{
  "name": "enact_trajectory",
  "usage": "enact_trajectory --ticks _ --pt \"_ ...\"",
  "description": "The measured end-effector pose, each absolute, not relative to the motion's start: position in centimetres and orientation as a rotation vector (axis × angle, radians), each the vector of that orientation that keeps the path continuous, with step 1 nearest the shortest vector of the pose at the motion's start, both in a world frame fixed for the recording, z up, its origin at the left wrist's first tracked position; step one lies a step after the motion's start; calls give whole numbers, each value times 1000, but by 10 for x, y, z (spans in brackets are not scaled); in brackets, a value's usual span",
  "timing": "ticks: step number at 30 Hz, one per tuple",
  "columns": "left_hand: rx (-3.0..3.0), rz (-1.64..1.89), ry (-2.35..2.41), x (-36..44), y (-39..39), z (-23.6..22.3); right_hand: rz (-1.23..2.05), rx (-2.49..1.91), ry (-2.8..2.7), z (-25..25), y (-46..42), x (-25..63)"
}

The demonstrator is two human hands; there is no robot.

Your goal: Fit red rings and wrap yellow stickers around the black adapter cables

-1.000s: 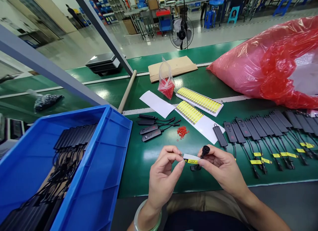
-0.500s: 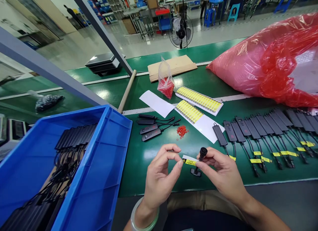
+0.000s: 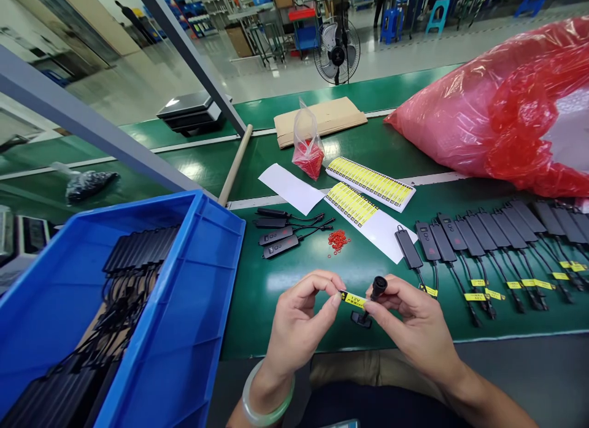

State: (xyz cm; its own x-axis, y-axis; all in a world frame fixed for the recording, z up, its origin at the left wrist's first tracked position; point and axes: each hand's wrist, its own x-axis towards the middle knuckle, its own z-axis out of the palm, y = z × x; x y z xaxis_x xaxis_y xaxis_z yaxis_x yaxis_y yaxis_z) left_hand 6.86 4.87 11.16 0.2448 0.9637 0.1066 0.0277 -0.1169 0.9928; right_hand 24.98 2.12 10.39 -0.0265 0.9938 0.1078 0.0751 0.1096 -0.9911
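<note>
My left hand (image 3: 299, 320) pinches the free end of a small yellow label (image 3: 353, 299) between thumb and forefinger. My right hand (image 3: 414, 326) holds a black round cable connector (image 3: 378, 287) upright, with the label meeting the cable just below it. Both hands hover over the near edge of the green belt (image 3: 257, 293). A black plug end (image 3: 360, 319) hangs below the fingers.
A blue bin (image 3: 184, 305) of black cabled units stands at the left. A row of black units (image 3: 483, 237) with yellow-tagged cables lies at the right. Yellow label sheets (image 3: 368, 185), loose red rings (image 3: 338, 239), a small bag of red rings (image 3: 307, 151) and a big red plastic bag (image 3: 501, 115) lie beyond.
The white backing strip that showed at the label is gone from view and the label now lies folded tighter by the cable. Both hands stayed in place, shifting only slightly.
</note>
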Motion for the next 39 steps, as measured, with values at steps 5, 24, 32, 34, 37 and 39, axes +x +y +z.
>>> enact_trajectory --ticks 5,24,32,34,37,39 --pt "1396 1078 973 69 50 111 1112 -1160 -1333 107 20 250" --pt "1343 1096 989 72 49 111 1075 -1185 -1360 108 18 250" --pt "1325 1144 1036 78 44 105 1007 -1226 -1214 98 16 242" --pt "1290 1188 1024 79 44 102 1003 -1223 -1209 98 16 243" --pt "1274 1198 979 83 43 99 1020 -1192 -1230 101 15 244" --pt "1338 1113 912 87 43 99 1047 -1174 -1257 103 13 245"
